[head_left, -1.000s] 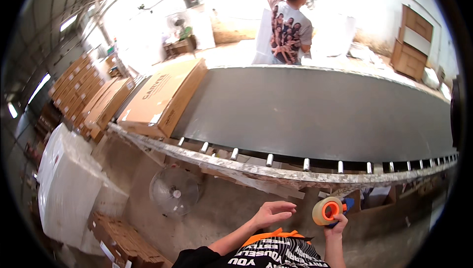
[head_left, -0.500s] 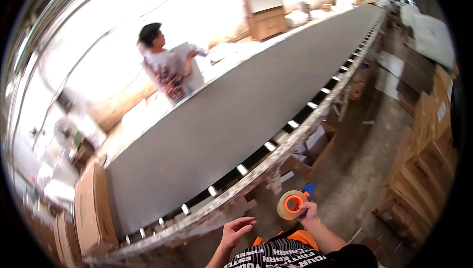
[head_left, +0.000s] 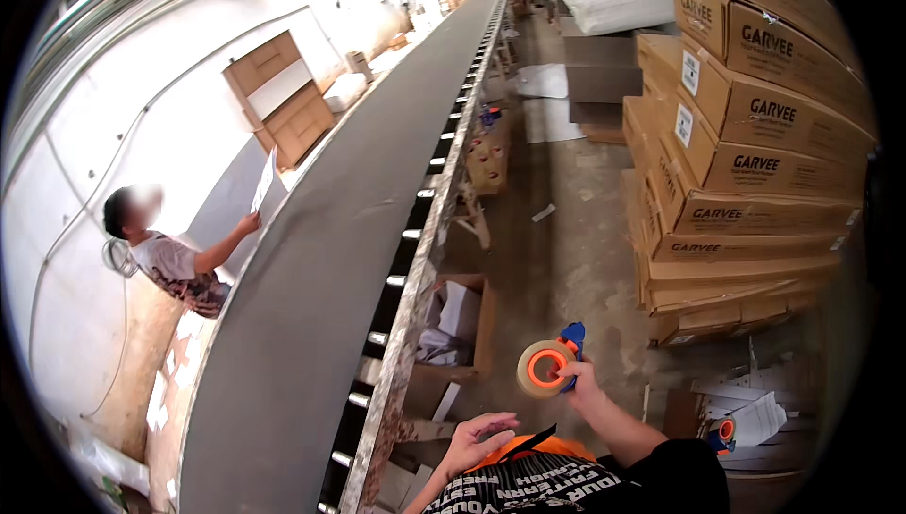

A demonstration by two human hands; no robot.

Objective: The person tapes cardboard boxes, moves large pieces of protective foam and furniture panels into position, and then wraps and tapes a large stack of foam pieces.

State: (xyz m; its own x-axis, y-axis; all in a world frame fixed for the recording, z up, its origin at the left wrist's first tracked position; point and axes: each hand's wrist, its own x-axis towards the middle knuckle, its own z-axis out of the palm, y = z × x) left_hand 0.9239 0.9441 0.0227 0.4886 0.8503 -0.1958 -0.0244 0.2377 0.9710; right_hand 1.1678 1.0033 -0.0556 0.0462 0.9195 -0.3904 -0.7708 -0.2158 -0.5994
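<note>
My right hand [head_left: 584, 385] is closed on a blue tape dispenser [head_left: 572, 335] loaded with a wide roll of clear tape on an orange hub. It hangs over the floor beside the conveyor. My left hand [head_left: 479, 442] is in front of my body, fingers stretched out and holding nothing. Just to its left stands the conveyor's worn rail [head_left: 377, 438]. The long grey conveyor belt [head_left: 311, 250] runs away from me along my left side, with nothing lying on its near stretch.
Across the belt, a person [head_left: 179, 250] holds a white sheet [head_left: 263, 180]. Tall stacked cardboard cartons [head_left: 755, 174] stand on the right. An open carton [head_left: 481, 325] with papers sits under the rail. Another tape dispenser [head_left: 723, 435] lies among flat cardboard at lower right.
My view has swung to the right, bringing the carton stack fully in. The tape dispenser stays in my right hand. The person across the belt now holds the sheet out ahead.
</note>
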